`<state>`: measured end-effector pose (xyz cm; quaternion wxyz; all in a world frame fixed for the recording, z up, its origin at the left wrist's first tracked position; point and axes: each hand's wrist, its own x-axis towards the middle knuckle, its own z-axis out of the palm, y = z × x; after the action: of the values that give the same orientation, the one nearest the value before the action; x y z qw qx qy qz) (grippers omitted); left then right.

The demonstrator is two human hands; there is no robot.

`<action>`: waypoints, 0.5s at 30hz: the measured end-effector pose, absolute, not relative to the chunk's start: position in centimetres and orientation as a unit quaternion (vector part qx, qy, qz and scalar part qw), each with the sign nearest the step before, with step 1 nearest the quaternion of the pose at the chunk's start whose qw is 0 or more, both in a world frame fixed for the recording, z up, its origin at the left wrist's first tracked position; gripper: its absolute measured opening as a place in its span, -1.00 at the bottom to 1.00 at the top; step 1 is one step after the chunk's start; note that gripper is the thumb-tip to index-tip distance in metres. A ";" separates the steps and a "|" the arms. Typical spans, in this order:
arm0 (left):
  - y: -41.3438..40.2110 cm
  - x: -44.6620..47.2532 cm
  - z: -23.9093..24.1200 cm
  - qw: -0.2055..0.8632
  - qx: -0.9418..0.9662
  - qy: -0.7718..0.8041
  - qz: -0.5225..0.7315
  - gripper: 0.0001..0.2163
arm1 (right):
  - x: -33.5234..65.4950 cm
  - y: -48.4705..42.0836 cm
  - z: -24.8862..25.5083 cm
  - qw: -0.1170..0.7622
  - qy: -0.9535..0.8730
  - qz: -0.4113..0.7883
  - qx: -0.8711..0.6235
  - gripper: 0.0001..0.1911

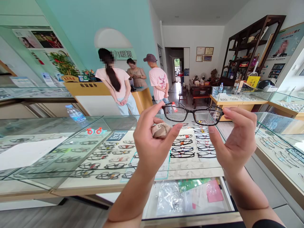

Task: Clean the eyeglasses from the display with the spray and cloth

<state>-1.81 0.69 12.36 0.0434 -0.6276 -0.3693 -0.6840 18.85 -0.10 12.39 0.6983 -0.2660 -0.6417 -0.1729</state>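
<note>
Between my two hands a pair of black-framed eyeglasses (pixel 190 111) is held up, level, above a glass display case (pixel 80 186). My left hand (pixel 152 139) pinches one end of the frame and also has a crumpled beige cloth (pixel 161 130) tucked in its palm. Thumb and fingers of my right hand (pixel 235 136) grip the other end near the hinge. A small red-and-white tag (pixel 174 106) shows behind the left lens. Below, rows of eyeglass frames (pixel 182 148) lie inside the case.
An open drawer (pixel 228 194) with plastic bags and papers juts out beneath my hands. A water bottle (pixel 75 114) and white paper (pixel 30 152) rest on the glass at left. Three people stand around a counter (pixel 90 90) beyond. Another display case (pixel 282 148) runs along the right.
</note>
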 end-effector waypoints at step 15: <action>1.0 -1.5 12.0 0.076 -0.612 -0.339 -0.710 -0.45 | 18.7 0.0 12.3 0.699 -0.639 -0.171 -0.272 -0.50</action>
<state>-1.52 1.01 12.00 0.0762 -0.6121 -0.3393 -0.7103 18.74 -0.02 12.29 0.6986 -0.2722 -0.6393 -0.1705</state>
